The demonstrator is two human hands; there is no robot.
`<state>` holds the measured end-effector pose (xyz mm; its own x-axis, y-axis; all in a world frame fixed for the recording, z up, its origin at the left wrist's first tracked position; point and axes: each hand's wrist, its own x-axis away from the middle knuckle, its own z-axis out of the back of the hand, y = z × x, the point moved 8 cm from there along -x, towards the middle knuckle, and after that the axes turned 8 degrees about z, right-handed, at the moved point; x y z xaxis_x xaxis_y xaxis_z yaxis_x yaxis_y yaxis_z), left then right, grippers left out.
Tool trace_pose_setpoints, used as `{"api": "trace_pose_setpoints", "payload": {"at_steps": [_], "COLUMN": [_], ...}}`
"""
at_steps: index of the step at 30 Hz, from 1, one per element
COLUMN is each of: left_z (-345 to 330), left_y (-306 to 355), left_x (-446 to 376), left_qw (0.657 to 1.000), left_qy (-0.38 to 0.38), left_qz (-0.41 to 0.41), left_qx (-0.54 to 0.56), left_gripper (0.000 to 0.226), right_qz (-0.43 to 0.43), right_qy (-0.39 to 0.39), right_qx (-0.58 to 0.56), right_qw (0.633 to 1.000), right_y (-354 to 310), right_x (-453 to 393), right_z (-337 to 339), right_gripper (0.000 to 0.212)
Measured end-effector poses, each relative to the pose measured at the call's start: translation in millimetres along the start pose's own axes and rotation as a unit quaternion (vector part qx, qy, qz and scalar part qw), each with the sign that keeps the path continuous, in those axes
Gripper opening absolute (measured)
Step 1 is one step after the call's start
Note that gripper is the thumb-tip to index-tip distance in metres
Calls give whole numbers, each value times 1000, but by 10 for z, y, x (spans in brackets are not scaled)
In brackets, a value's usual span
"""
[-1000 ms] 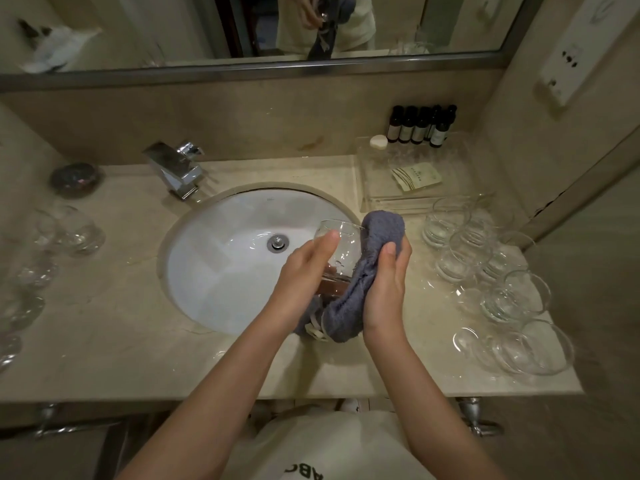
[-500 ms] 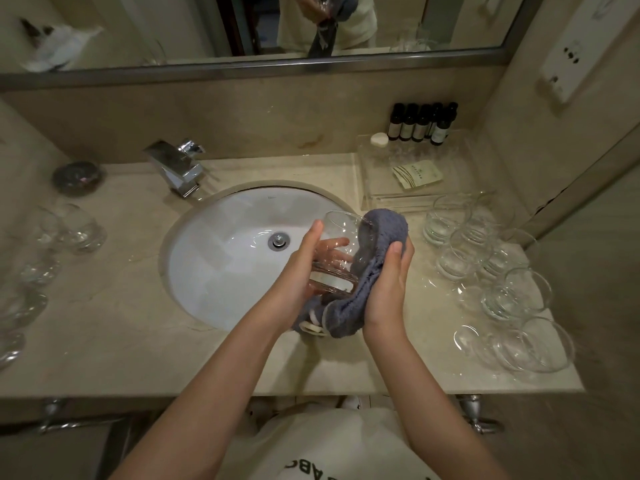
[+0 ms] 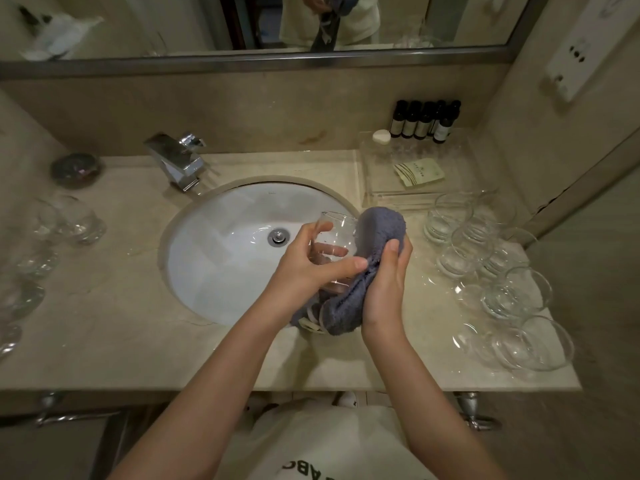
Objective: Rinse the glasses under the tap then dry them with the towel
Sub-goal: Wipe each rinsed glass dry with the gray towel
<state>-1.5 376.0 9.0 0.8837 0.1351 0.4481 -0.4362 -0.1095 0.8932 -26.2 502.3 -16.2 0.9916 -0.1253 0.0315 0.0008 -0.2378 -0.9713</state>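
Glass (image 3: 334,237) and grey towel (image 3: 367,268) were held together above the right edge of the white sink basin (image 3: 221,258), whose bowl lay bare around its metal drain (image 3: 278,236). A clear tray (image 3: 415,174) at the back right of the counter (image 3: 104,334) held a small paper sachet (image 3: 419,172) and a white cap (image 3: 381,136), with a row of dark toiletry bottles (image 3: 424,121) at its far end. Just right of the sink a cluster of clear tumblers (image 3: 491,271) stood packed close together; whether anything was in them could not be told. More glasses (image 3: 52,233) stood blurred along the left edge, near a dark round dish (image 3: 76,169) and the chrome tap (image 3: 175,161).

The held glass was tilted, its open rim pointing away and to the left. The left hand (image 3: 311,268) was closed around its body, thumb lying across the near side to the towel and fingers showing through the clear wall. The right hand (image 3: 384,282) was clamped on the towel, thumb pressed over its top, pushing the cloth against the right side of the glass. The towel bulged above the hands and hung below them, a label showing at its lower end. Both forearms rose from the bottom of the view, converging, wrists bent inward toward each other.
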Motion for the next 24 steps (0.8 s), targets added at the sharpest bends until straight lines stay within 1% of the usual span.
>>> {"api": "trace_pose_setpoints", "payload": {"at_steps": [2,5,7,9,11,13,15,16,18,19,20,22,24], "left_z": [73,233,431,670,885,1118,1368,1490,1679,1751,1828,1933,1972], "left_y": [-36,-94,-116,-102,-49,17,65,87,148,194,250,391,509], "left_x": [0,5,13,33,68,71,40,29,28,35,45,69,90], "left_qw": [999,996,994,989,989,990,990,990,991,991,990,984,976], "left_qy": [-1,-11,6,25,28,41,74,92,112,117,129,146,144], "left_qz": [10,32,40,38,30,17,14,12,-4,-20,-42,-90,-122], "left_qx": [36,80,104,141,145,131,120,110,79,56,29,-41,-106], "left_gripper": [64,73,75,65,48,37,38,44,67,72,66,45,36], "right_qz": [1,-14,-2,41,91,134,154,148,111,89,69,34,11], "right_qy": [-10,-32,-35,-43,-81,-150,-227,-258,-308,-333,-357,-394,-402], "right_qx": [1,0,3,20,40,66,96,108,129,145,168,203,176], "right_qw": [1000,999,999,998,992,977,957,949,936,927,916,896,899], "right_y": [-6,8,-27,-148,-282,-368,-386,-358,-265,-202,-130,-3,47], "right_x": [7,46,53,52,93,200,351,418,538,596,656,786,870], "right_z": [-51,-173,-249,-349,-516,-746,-1004,-1123,-1340,-1444,-1543,-1734,-1891], "right_gripper": [34,33,26,26,19,17,22,29,44,51,57,61,49]}}
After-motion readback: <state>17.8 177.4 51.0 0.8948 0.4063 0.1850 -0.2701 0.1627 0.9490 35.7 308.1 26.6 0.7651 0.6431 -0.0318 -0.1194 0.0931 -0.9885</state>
